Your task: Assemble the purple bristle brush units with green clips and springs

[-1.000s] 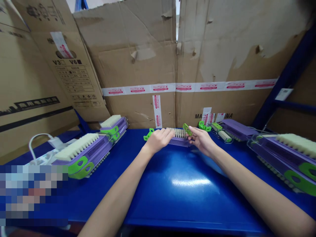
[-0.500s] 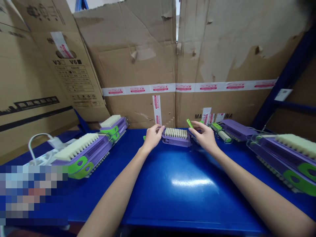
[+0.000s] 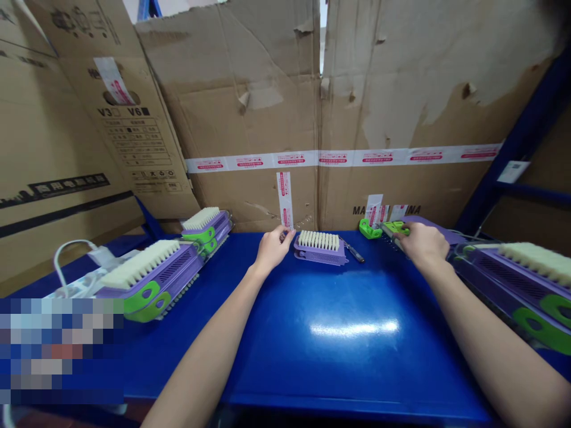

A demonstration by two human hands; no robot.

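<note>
At the middle back of the blue table, a small purple brush block [image 3: 320, 257] with cream bristles [image 3: 318, 240] on top lies lengthwise. My left hand [image 3: 273, 249] is by its left end, thumb and fingers pinched together; what they hold is too small or too clear to make out. Further right, my right hand [image 3: 423, 245] reaches over a cluster of parts, thumb and fingers closed on a flat green plastic piece [image 3: 396, 227]. A green looped piece [image 3: 369, 229] stands left of it. Between the hands lies a slim, dark pen-like tool [image 3: 354, 252].
On the left stand purple-and-green brush units [image 3: 149, 274] with cream bristles, beside a white cable and plug [image 3: 99, 255]. A larger similar unit [image 3: 513, 273] is at the right. Cardboard sheets [image 3: 250, 119] wall off the back; a blue post [image 3: 513, 131] rises on the right.
My right hand has moved right, from beside the small brush block to the parts cluster, carrying its green piece away. The pen-like tool now shows. My left hand has stayed nearly still.
</note>
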